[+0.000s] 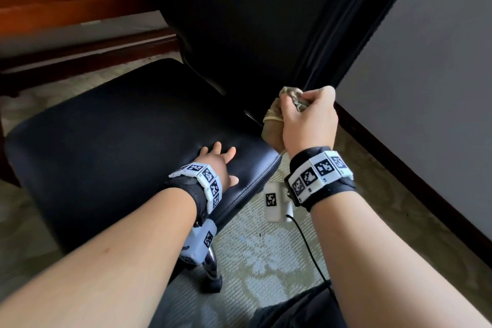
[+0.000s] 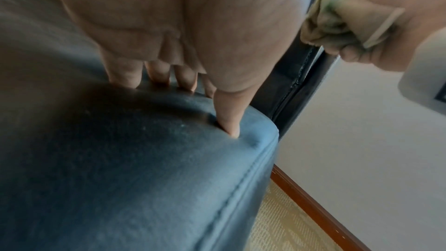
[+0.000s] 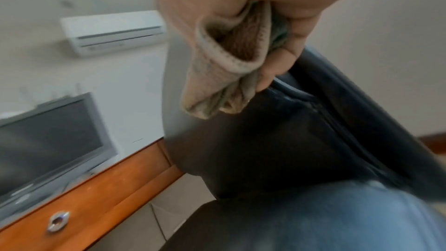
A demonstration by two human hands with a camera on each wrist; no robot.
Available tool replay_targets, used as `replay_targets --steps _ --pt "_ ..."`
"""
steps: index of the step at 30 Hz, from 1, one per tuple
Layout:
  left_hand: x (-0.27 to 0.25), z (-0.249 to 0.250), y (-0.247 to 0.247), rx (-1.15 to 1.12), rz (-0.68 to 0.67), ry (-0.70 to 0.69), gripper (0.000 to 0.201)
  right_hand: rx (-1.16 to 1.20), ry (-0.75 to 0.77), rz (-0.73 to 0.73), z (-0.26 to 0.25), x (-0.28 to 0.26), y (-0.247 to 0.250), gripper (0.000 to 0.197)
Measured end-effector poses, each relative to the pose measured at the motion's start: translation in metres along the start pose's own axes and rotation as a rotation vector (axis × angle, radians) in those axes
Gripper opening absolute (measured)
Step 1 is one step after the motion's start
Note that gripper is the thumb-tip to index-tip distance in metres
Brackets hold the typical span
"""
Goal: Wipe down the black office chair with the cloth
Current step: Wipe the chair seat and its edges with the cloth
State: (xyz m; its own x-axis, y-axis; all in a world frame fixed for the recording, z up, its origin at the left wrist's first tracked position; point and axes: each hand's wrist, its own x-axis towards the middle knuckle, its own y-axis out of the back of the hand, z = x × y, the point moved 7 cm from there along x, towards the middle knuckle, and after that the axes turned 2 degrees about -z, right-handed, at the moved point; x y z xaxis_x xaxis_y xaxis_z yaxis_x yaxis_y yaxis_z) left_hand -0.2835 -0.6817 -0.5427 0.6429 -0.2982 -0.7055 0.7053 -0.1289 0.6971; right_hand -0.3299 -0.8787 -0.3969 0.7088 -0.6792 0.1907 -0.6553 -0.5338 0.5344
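Observation:
The black office chair (image 1: 111,125) fills the middle of the head view, its seat low and its backrest (image 1: 239,21) rising at the right. My left hand (image 1: 221,160) lies flat on the seat's near right corner, fingers straight and pressing into the cushion (image 2: 169,159). My right hand (image 1: 308,117) grips a bunched beige cloth (image 1: 274,120) at the lower side edge of the backrest, just above the seat. In the right wrist view the cloth (image 3: 224,75) hangs out of my fist against the backrest's seam (image 3: 321,110).
A wooden desk (image 1: 80,8) stands behind the chair at the left, with a drawer knob (image 3: 58,220) and a monitor (image 3: 48,140) on it. A grey wall (image 1: 426,88) with a dark baseboard (image 1: 399,168) runs close on the right. Patterned carpet (image 1: 266,261) lies below.

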Motion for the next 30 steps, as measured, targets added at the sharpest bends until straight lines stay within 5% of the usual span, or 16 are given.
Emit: replay_targets --steps 8,13,17,21,25,30 --pt "-0.011 0.000 0.003 -0.052 0.111 -0.097 0.087 0.070 -0.519 -0.020 0.093 0.001 -0.014 0.054" --pt "-0.012 0.000 0.003 -0.071 0.104 -0.099 0.085 -0.023 -0.543 -0.172 0.104 0.011 -0.028 0.049" --pt "-0.013 0.001 0.005 -0.065 0.110 -0.104 0.085 0.354 -0.729 -0.214 0.111 0.004 -0.051 0.040" --pt "-0.011 -0.001 0.005 -0.075 0.119 -0.101 0.085 0.765 -0.756 -0.254 0.092 0.000 -0.064 0.010" --pt "-0.007 -0.002 0.004 -0.079 0.098 -0.078 0.087 1.122 -0.682 -0.228 0.074 -0.011 -0.059 0.014" --pt "-0.007 0.000 0.004 -0.050 0.087 -0.071 0.087 0.881 -0.571 -0.249 0.077 -0.021 -0.054 0.027"
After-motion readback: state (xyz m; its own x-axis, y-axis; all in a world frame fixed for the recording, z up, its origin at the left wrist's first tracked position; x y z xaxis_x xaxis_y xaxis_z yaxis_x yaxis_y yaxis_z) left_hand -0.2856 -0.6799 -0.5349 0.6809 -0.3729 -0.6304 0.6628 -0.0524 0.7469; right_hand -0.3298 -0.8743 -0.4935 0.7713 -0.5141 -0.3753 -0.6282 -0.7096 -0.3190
